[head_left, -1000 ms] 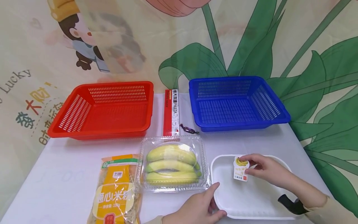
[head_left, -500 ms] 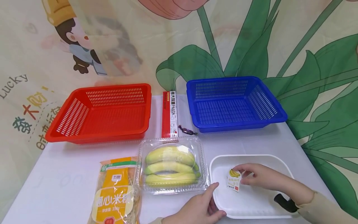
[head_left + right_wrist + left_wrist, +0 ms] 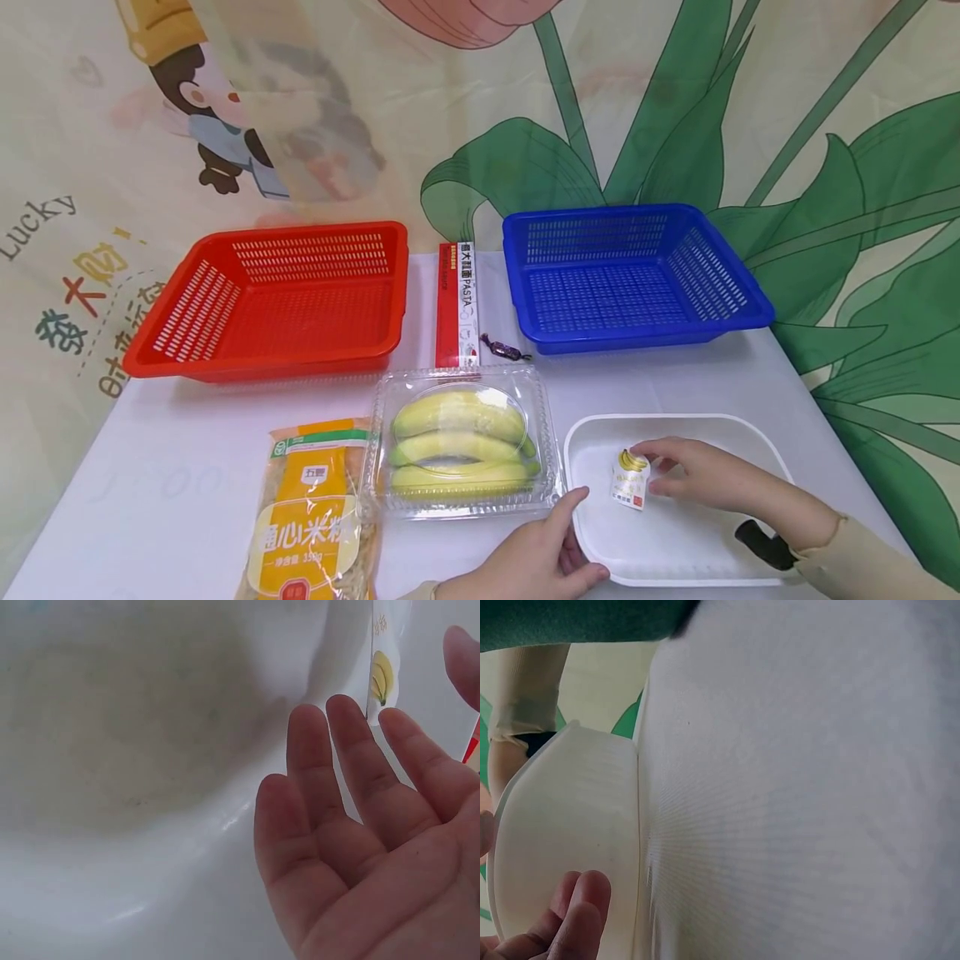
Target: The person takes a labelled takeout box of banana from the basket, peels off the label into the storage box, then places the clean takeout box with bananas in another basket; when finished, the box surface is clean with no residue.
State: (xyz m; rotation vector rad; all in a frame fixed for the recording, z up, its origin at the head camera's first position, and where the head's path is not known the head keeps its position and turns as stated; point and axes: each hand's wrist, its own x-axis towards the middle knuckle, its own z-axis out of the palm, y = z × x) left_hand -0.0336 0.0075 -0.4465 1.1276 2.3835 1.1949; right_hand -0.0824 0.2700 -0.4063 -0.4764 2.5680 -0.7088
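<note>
A white tray [image 3: 697, 533] lies at the front right. My left hand [image 3: 528, 554] grips its near left corner; in the left wrist view, fingers [image 3: 589, 896] bend against the outer wall and another fingertip shows at the rim. Inside the tray is a small white card [image 3: 628, 487] with a banana picture. My right hand [image 3: 693, 475] reaches over the tray, its fingertips right at the card's right edge. In the right wrist view the thumb [image 3: 461, 664] stands apart from the loosely bent fingers, and the card shows beyond the index fingertip.
Bananas [image 3: 461, 442] in a lidded clear box [image 3: 551, 433] sit left of the tray, beside a noodle bag [image 3: 307, 517]. Behind stand a red basket [image 3: 292, 362], a pasta box [image 3: 456, 304], a wrapped candy [image 3: 504, 347] and a blue basket [image 3: 645, 337].
My right hand has brought the card lower and slightly left in the tray, and its thumb now sits off the card's edge. My left hand has stayed at the tray's corner.
</note>
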